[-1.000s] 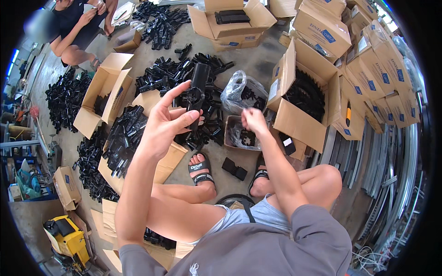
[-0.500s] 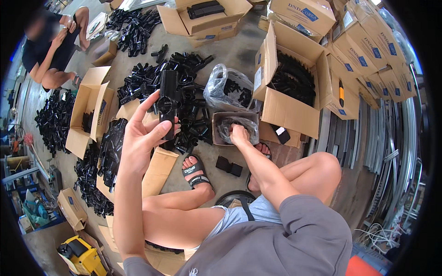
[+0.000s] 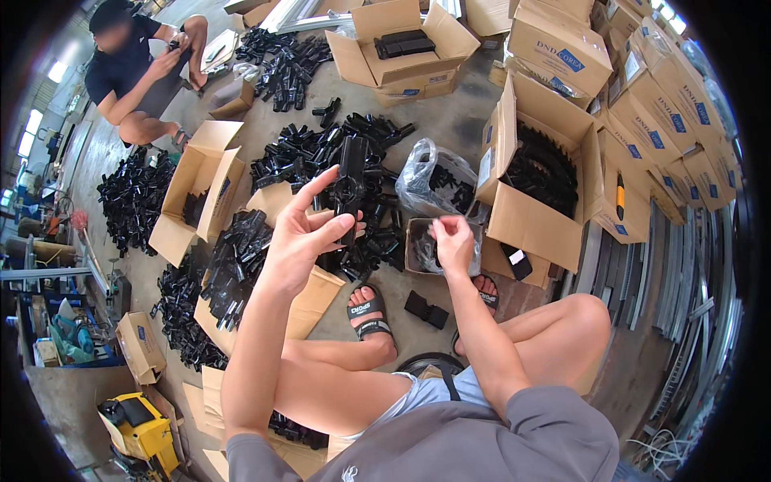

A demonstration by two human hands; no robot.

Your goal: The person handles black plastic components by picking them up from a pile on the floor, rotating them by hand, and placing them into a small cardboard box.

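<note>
The left hand (image 3: 301, 245) grips 1 black tubular part (image 3: 352, 165) between thumb and fingers, holding it roughly upright in front of a pile of similar black parts (image 3: 293, 157). The right hand (image 3: 454, 245), fingertips drawn together, hovers over a small open carton (image 3: 411, 251); I cannot tell whether it pinches anything. Just beyond that carton sits a clear plastic bag (image 3: 412, 191).

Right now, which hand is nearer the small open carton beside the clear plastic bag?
Right. The right hand appears just above the carton; the left hand is off to its left, holding a black tubular part.
</note>
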